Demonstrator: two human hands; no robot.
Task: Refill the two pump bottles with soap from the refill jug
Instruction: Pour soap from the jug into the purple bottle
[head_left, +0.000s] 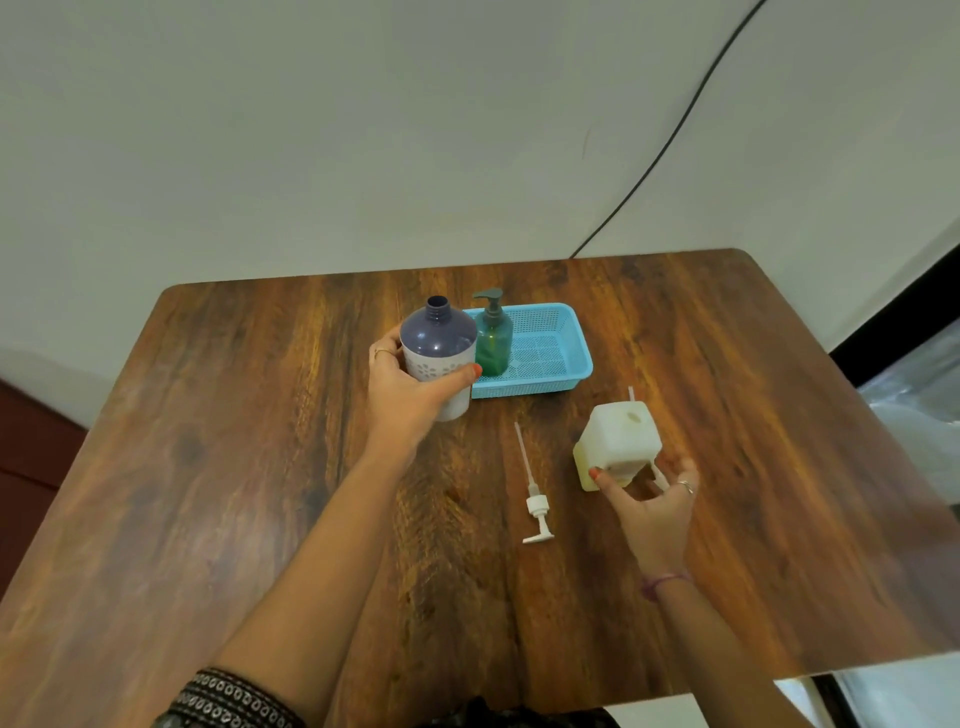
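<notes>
My left hand (402, 397) grips a blue and white bottle (440, 345) with no pump and an open neck, standing upright just left of the basket. A green pump bottle (493, 340) with its pump on stands inside the blue basket (558, 364) at its left end. The white refill jug (615, 441) sits on the table to the right. My right hand (652, 506) touches its near side with thumb and fingers spread around it. A white pump head with its long tube (532, 493) lies flat on the table between my hands.
A brown wooden table (260, 467) carries everything. A thin white stick pokes out behind the jug (631, 393). A black cable (675, 130) runs down the wall behind the table. The table's right edge (883, 467) borders a dark frame.
</notes>
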